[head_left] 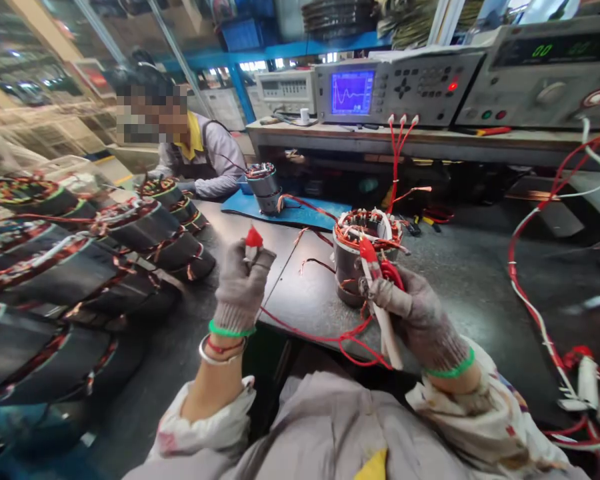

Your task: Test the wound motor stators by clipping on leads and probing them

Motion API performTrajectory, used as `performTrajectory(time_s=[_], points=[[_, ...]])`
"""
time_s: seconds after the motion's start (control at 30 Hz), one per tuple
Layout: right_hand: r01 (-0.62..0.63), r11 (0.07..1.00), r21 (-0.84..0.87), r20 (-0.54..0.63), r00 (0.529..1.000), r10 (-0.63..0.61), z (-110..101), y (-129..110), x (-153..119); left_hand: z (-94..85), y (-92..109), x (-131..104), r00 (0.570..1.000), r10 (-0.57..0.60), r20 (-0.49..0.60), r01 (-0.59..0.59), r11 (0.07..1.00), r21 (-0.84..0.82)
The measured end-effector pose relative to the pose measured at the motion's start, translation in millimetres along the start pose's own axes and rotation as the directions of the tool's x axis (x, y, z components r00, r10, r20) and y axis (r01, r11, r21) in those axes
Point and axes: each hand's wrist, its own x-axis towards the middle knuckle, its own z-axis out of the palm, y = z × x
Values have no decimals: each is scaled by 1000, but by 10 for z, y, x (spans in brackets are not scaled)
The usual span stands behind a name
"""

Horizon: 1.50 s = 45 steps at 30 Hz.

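Observation:
My left hand [243, 283], in a grey knitted glove, is closed on a small red-tipped test clip [253, 237] above the bench. My gloved right hand [415, 303] grips a red-and-white test clip [373, 267] with a long white handle, along with looped red lead. It is close to the front right of a motor stator [349, 267], which stands upright with red and white windings on top. Loose wire ends reach out from the stator. A red cable [325, 335] runs along the bench edge between my hands.
Many stators [145, 227] crowd the left side. Another stator stack [266, 190] stands on a blue mat [305, 212]. A co-worker [205, 150] sits beyond. Test instruments [400, 90] line a shelf at the back. A red-and-white cable [517, 260] hangs at right. Pliers [425, 223] lie behind the stator.

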Motion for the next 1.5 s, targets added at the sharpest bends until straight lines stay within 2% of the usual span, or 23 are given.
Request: performTrajectory(time_s=[0.03, 0.1, 0.17, 0.2, 0.23, 0.27, 0.3, 0.37, 0.4, 0.43, 0.5, 0.57, 0.67, 0.9, 1.1, 1.33, 1.5], points=[[2, 1000, -7, 5, 1000, -2, 26, -7, 13, 43, -79, 123, 999, -3, 35, 0, 996, 85], [28, 997, -75, 26, 999, -27, 36, -37, -11, 153, -180, 324, 991, 24, 132, -42, 989, 139], [110, 969, -223, 8, 994, -111, -40, -70, -85, 268, -192, 470, 973, 75, 217, -91, 994, 61], [172, 930, -325, -30, 981, -192, -111, -81, -118, 318, -170, 527, 965, 87, 246, -90, 996, -1], [241, 863, -443, -82, 948, -307, -198, -87, -131, 362, -137, 575, 958, 85, 273, -69, 995, -67], [299, 762, -575, -128, 887, -444, -292, -88, -115, 400, -100, 614, 950, 69, 306, -31, 991, -128], [321, 633, -704, -156, 800, -579, -387, -89, -62, 431, -64, 645, 940, 44, 339, 18, 984, -178], [256, 386, -886, -152, 626, -765, -556, -98, 157, 483, -15, 687, 917, -22, 397, 127, 963, -240], [211, 303, -929, -134, 574, -808, -624, -109, 310, 505, -4, 699, 910, -58, 411, 175, 951, -255], [181, 254, -950, -116, 553, -825, -679, -124, 475, 525, -2, 706, 906, -90, 414, 215, 940, -264], [172, 228, -958, -96, 558, -825, -757, -158, 793, 553, -13, 707, 901, -139, 411, 267, 924, -273], [172, 241, -955, -104, 569, -816, -803, -180, 1030, 561, -31, 699, 895, -160, 416, 289, 918, -271], [145, 299, -943, -173, 553, -815, -851, -156, 1194, 548, -45, 684, 886, -167, 432, 299, 919, -259], [207, 325, -923, -170, 538, -826, -955, -45, 1246, 557, -42, 686, 878, -209, 432, 331, 915, -232], [198, 350, -915, -193, 548, -814, -942, -66, 1243, 577, -49, 686, 876, -223, 427, 341, 913, -223], [197, 337, -921, -179, 554, -813, -919, -91, 1191, 556, -11, 653, 874, -206, 439, 339, 907, -250], [153, 378, -913, -220, 597, -771, -838, -184, 1248, 558, -7, 650, 885, -169, 434, 319, 898, -303]])
